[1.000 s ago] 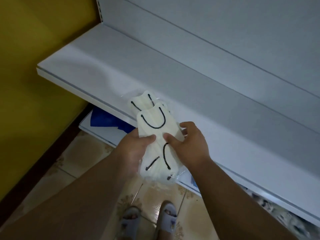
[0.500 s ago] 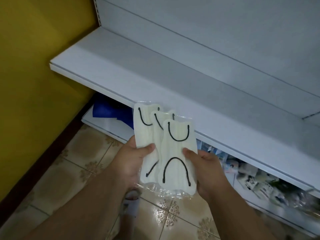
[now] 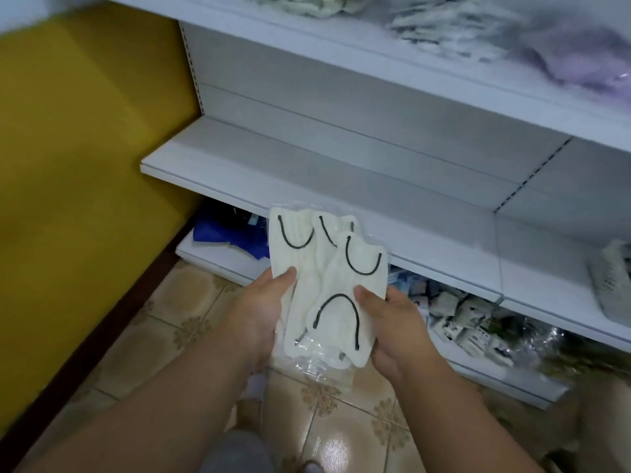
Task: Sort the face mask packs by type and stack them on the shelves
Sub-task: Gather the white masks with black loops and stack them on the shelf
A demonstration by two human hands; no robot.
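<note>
At the frame's centre, the left hand (image 3: 259, 312) and right hand (image 3: 392, 319) are both gripping a fanned bunch of cream face mask packs (image 3: 324, 288), thumbs pressing on top, in front of the middle white shelf (image 3: 307, 172).

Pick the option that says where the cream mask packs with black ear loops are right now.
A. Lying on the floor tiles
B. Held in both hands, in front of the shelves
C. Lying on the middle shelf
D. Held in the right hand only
B: the left hand and right hand both grip the fanned mask packs, off the middle shelf.
</note>
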